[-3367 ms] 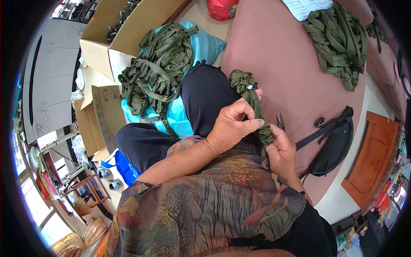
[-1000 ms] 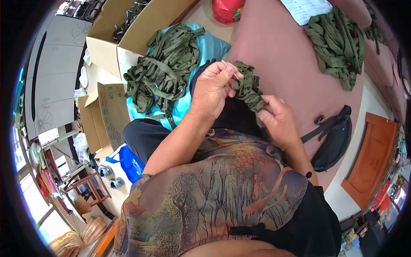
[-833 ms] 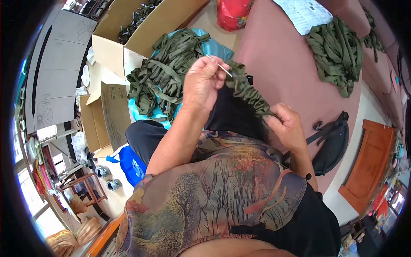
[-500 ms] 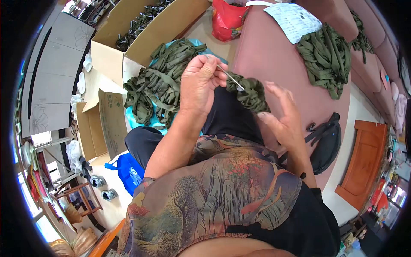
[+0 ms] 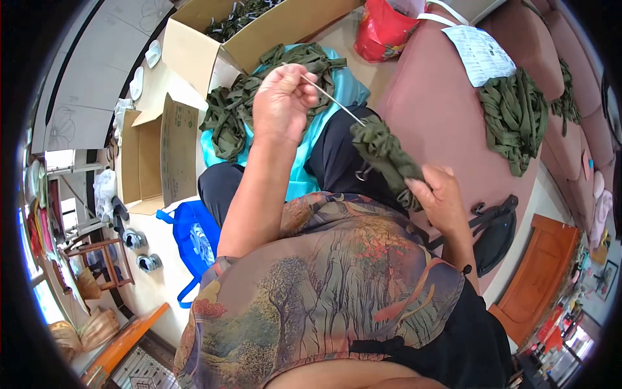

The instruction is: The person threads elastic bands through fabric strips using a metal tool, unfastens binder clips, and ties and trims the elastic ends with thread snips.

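My left hand (image 5: pixel 283 97) is closed in a pinch on one end of a thin metal rod (image 5: pixel 334 100). From there the rod slants down to the right, and its far end enters a gathered tube of dark green fabric (image 5: pixel 383 153). My right hand (image 5: pixel 444 200) grips the lower end of this bunched fabric between thumb and fingers. A small metal piece (image 5: pixel 363 174) shows beside the fabric, over my dark trousers; how it is attached is unclear. Behind my left hand, a loose pile of green fabric strips (image 5: pixel 227 117) lies on a turquoise plastic sheet (image 5: pixel 301 168).
Another green fabric bundle (image 5: pixel 515 120) lies on the pink sofa (image 5: pixel 421 110), near a printed paper (image 5: pixel 479 55) and a black bag (image 5: pixel 495 236). A red plastic bag (image 5: pixel 382 32), large cardboard box (image 5: pixel 285 32), smaller open box (image 5: pixel 178 152) and blue bag (image 5: pixel 191 243) surround me.
My right hand has gone from spread fingers to gripping the fabric's lower end. The fabric now stretches longer between the hands, more rod shows, and the camera view has shifted.
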A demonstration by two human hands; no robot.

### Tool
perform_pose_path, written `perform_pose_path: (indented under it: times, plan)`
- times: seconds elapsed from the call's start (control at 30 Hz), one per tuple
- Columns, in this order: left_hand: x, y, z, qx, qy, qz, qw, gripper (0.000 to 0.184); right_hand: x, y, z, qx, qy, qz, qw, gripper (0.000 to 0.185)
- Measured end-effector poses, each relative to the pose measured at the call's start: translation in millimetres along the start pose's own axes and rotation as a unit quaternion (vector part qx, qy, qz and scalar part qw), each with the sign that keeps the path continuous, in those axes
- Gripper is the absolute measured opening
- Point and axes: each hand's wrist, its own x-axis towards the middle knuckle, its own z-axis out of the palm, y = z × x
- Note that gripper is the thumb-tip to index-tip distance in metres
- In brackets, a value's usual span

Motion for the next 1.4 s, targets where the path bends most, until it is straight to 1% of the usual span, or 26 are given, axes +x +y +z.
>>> perform_pose_path:
  times: [0.03, 0.13, 0.17, 0.2, 0.23, 0.33, 0.43, 0.53, 0.63, 0.67, 0.73, 0.83, 0.93, 1.0, 1.07, 1.13, 1.17, 1.27, 1.3, 1.4]
  plan:
    - [-4, 1, 4, -0.003, -0.014, -0.006, 1.0, 0.013, -2, 0, 1, -0.015, -0.007, -0.013, 1.0, 0.025]
    - [-12, -2, 19, 0.01, -0.069, -0.011, 0.997, 0.014, 11, -20, 9, 0.026, 0.15, -0.1, 0.983, 0.035]
    - [-14, -3, 23, 0.018, -0.088, -0.009, 0.996, 0.014, 17, -29, 8, 0.026, 0.152, -0.114, 0.981, 0.037]
    - [-16, -3, 28, 0.021, -0.087, -0.01, 0.996, 0.015, 26, -38, 5, 0.027, 0.153, -0.131, 0.979, 0.039]
    - [-18, -3, 32, 0.025, -0.085, -0.01, 0.996, 0.015, 35, -44, 5, 0.029, 0.153, -0.148, 0.977, 0.041]
    - [-16, 1, 24, 0.03, -0.066, -0.003, 0.997, 0.015, 52, -47, 22, 0.083, 0.101, -0.134, 0.982, 0.034]
    - [-8, 9, 3, 0.025, -0.023, -0.011, 0.999, 0.013, 53, -35, 22, 0.071, 0.024, -0.117, 0.99, 0.029]
    - [6, 8, -20, 0.016, 0.009, -0.012, 1.0, 0.013, 38, -28, 20, 0.018, -0.014, -0.071, 0.997, 0.027]
    - [13, 4, -26, 0.025, 0.005, -0.013, 1.0, 0.014, 29, -13, 22, 0.01, -0.017, -0.098, 0.995, 0.029]
    - [15, 2, -25, 0.033, -0.002, -0.01, 0.999, 0.014, 31, -11, 23, 0.027, -0.001, -0.091, 0.995, 0.029]
    - [9, -2, -4, 0.036, -0.047, -0.03, 0.998, 0.015, 36, -20, 20, 0.061, 0.034, -0.07, 0.995, 0.03]
    - [5, -4, 13, 0.053, -0.072, -0.017, 0.996, 0.015, 56, -48, 19, 0.072, 0.116, -0.082, 0.987, 0.028]
    - [4, 3, 11, 0.048, -0.078, -0.01, 0.996, 0.014, 66, -39, 34, 0.043, 0.068, -0.112, 0.99, 0.024]
    - [9, 10, -4, 0.061, -0.065, -0.001, 0.996, 0.014, 62, -35, 36, 0.051, 0.04, -0.089, 0.994, 0.02]
    - [14, 16, -16, 0.066, -0.026, 0.009, 0.997, 0.014, 55, -35, 35, 0.048, 0.019, -0.06, 0.997, 0.019]
    - [24, 24, -31, 0.04, 0.009, 0.025, 0.999, 0.014, 45, -26, 38, 0.052, -0.026, -0.025, 0.998, 0.022]
    - [28, 25, -34, 0.028, 0.002, 0.015, 0.999, 0.012, 44, -23, 39, 0.052, -0.049, -0.01, 0.997, 0.023]
    - [20, 17, -11, 0.075, -0.077, -0.029, 0.994, 0.012, 42, -26, 50, 0.066, -0.002, -0.105, 0.992, 0.03]
    - [19, 11, -4, 0.088, -0.078, -0.034, 0.992, 0.013, 47, -22, 46, 0.037, -0.044, -0.136, 0.989, 0.036]
    - [16, 8, 12, 0.123, -0.117, -0.059, 0.984, 0.015, 58, -31, 39, 0.155, 0.015, -0.105, 0.982, 0.036]
